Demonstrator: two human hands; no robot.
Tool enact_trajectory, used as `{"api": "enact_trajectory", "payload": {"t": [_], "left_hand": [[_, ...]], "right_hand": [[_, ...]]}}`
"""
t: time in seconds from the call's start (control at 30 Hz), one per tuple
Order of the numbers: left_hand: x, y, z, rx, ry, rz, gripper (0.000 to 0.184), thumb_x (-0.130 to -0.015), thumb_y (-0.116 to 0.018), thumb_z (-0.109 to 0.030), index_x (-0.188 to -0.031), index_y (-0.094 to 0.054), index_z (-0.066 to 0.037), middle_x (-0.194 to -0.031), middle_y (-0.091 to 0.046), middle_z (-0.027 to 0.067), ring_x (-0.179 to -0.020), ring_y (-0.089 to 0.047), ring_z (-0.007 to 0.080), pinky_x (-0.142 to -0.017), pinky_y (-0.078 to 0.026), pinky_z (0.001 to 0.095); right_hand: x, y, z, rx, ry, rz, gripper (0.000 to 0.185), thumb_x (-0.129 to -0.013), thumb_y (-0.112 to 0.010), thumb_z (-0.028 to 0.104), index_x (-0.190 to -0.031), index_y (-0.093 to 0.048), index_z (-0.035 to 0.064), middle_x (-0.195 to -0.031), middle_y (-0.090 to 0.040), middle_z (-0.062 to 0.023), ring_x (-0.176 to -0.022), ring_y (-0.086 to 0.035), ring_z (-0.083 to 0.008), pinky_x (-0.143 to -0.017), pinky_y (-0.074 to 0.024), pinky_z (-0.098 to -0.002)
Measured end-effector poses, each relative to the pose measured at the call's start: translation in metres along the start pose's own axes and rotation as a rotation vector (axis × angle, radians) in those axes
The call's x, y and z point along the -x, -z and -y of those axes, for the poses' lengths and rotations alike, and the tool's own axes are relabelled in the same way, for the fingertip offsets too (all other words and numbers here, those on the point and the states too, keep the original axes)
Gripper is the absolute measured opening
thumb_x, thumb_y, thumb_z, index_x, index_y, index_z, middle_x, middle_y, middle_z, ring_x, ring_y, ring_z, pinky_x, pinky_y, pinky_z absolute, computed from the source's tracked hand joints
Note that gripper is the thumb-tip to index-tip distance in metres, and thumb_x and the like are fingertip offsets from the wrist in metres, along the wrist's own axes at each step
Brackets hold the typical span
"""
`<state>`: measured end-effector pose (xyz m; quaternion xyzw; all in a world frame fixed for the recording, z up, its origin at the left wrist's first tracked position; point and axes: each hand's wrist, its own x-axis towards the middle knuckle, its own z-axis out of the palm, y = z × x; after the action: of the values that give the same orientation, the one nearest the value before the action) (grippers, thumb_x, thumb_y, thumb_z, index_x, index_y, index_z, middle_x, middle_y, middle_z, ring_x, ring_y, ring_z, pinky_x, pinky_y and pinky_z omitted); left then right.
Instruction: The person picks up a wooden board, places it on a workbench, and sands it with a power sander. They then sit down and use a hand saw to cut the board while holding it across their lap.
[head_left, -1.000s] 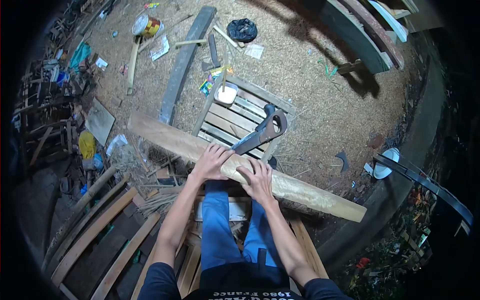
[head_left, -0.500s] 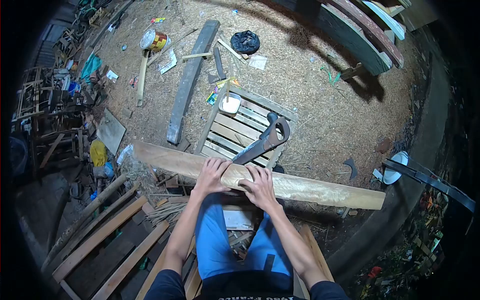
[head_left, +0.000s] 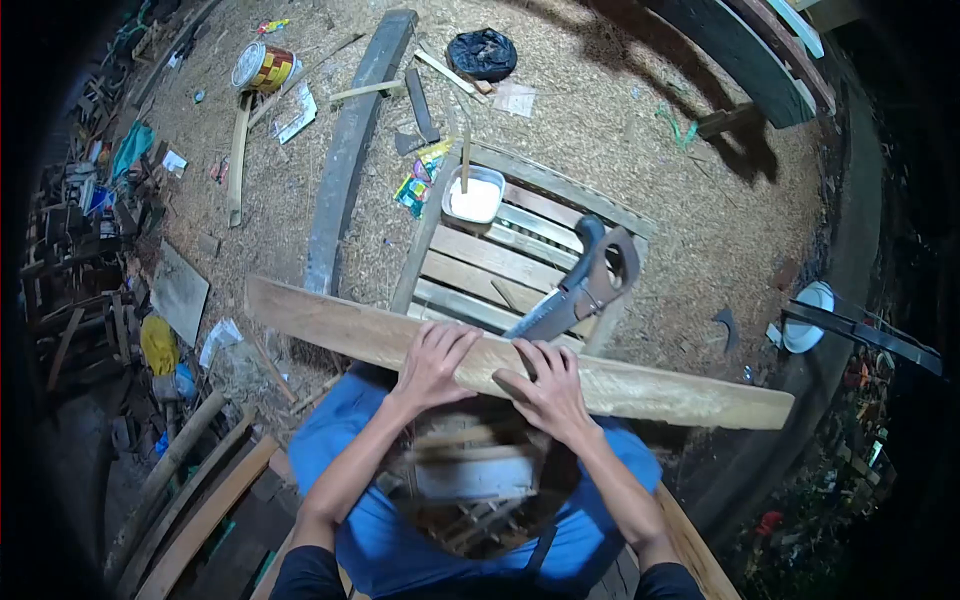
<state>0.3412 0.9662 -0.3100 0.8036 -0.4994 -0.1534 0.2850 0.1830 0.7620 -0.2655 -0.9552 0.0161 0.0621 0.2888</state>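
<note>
A long wooden plank [head_left: 660,390] lies crosswise before me, over my bent knees. My left hand [head_left: 436,366] grips its near edge left of the middle, fingers over the top face. Just to the right, my right hand [head_left: 545,385] holds the same edge, its fingers curled over the board and the thumb toward the left. Beyond the plank stands a low slatted wooden table [head_left: 490,258]. On it are a hand saw [head_left: 590,290] with a brown handle, a dark-handled tool [head_left: 590,232] beside it, and a square plastic tub [head_left: 475,198] of white paste with a stick in it.
A long grey beam [head_left: 350,160] lies on the shavings-covered ground. Farther off are a paint can [head_left: 265,68] and a black plastic bag [head_left: 482,54]. Stacked boards [head_left: 205,525] lie at lower left. A white basin [head_left: 808,318] sits at the right.
My knees have bent and spread, and my view has come lower and closer to the slatted table. Both hands still hold the plank, which has shifted slightly in view.
</note>
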Motion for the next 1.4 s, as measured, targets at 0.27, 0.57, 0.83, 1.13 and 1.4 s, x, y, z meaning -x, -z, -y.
{"api": "enact_trajectory", "payload": {"t": [0.27,0.57,0.83,1.13,1.4], "left_hand": [[0.018,-0.016,0.017,-0.054,-0.049,-0.028,0.099,-0.05,-0.095,-0.039,-0.138,-0.06,-0.007,-0.13,-0.064,0.0098,-0.124,-0.06,0.0299,-0.111,-0.041,0.0485],[0.036,-0.054,0.032,-0.062,-0.088,-0.149,0.099,-0.045,-0.096,-0.038,-0.133,-0.063,-0.008,-0.123,-0.065,0.011,-0.118,-0.06,0.033,-0.105,-0.042,0.0483],[0.053,-0.06,0.029,-0.117,-0.093,-0.169,0.099,-0.045,-0.097,-0.041,-0.132,-0.064,-0.008,-0.121,-0.065,0.0117,-0.117,-0.061,0.0323,-0.106,-0.041,0.0477],[0.07,-0.054,0.035,-0.125,-0.089,-0.146,0.098,-0.046,-0.096,-0.036,-0.133,-0.062,-0.008,-0.123,-0.064,0.0102,-0.117,-0.059,0.0319,-0.107,-0.042,0.0488],[0.068,-0.058,0.045,-0.083,-0.086,-0.088,0.099,-0.045,-0.096,-0.037,-0.134,-0.063,-0.008,-0.126,-0.064,0.0102,-0.119,-0.058,0.032,-0.108,-0.04,0.0493]], "right_hand": [[0.001,-0.037,-0.011,0.031,0.131,-0.116,0.061,-0.077,-0.081,0.018,-0.135,-0.065,0.0222,-0.147,-0.055,-0.0166,-0.128,-0.055,-0.036,-0.107,-0.0412,-0.052],[0.018,-0.069,-0.023,0.102,0.183,-0.15,0.082,-0.068,-0.09,0.02,-0.143,-0.057,0.0195,-0.151,-0.052,-0.0154,-0.135,-0.05,-0.0354,-0.111,-0.0385,-0.0516],[0.011,-0.06,-0.046,0.012,0.226,-0.174,0.066,-0.083,-0.082,0.024,-0.143,-0.058,0.0149,-0.151,-0.053,-0.0133,-0.141,-0.047,-0.0367,-0.115,-0.0392,-0.0514],[-0.004,-0.019,-0.109,0.455,0.022,-0.008,0.076,-0.078,-0.081,0.009,-0.149,-0.056,0.0205,-0.161,-0.047,-0.0095,-0.153,-0.038,-0.031,-0.127,-0.0252,-0.0551],[-0.025,-0.038,-0.098,0.378,0.201,0.026,0.087,-0.065,-0.093,0.016,-0.144,-0.06,0.0207,-0.149,-0.058,-0.0042,-0.149,-0.043,-0.0258,-0.129,-0.0251,-0.0539]]}}
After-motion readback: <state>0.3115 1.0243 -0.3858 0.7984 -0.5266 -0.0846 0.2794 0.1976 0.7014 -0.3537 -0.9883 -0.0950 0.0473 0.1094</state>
